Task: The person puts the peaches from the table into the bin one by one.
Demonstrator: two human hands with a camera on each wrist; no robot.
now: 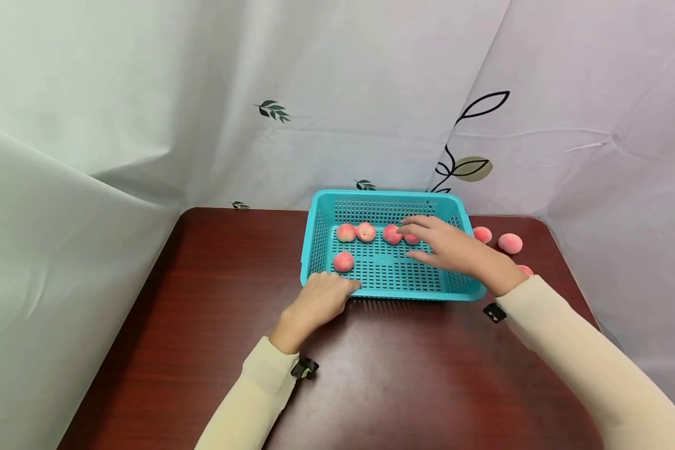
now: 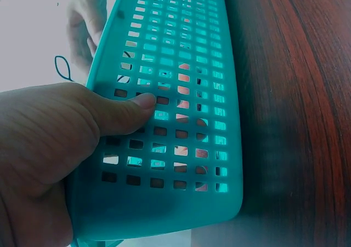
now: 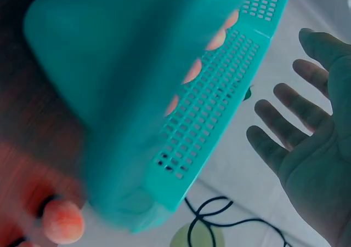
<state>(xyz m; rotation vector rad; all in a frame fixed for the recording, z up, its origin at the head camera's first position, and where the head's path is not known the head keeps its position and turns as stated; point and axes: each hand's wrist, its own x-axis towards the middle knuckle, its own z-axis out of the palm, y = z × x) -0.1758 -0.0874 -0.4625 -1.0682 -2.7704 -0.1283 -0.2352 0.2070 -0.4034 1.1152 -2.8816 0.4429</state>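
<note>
A turquoise perforated plastic basket (image 1: 388,294) stands on the table with several pinkish-red peaches in it. Two peaches (image 1: 345,233) sit side by side at its back left, and one peach (image 1: 344,261) lies nearer the front. My left hand (image 1: 323,297) grips the basket's front rim near the left corner; in the left wrist view its thumb (image 2: 123,113) presses the outer wall. Above the basket's right half hovers my right hand (image 1: 444,244), fingers spread and holding nothing. It partly covers a peach (image 1: 411,239); another peach (image 1: 392,234) shows beside its fingertips.
Right of the basket, three peaches (image 1: 510,243) lie on the dark red-brown table (image 1: 214,300), one partly behind the right forearm. White cloth (image 1: 343,94) with leaf prints hangs behind the table and along both sides.
</note>
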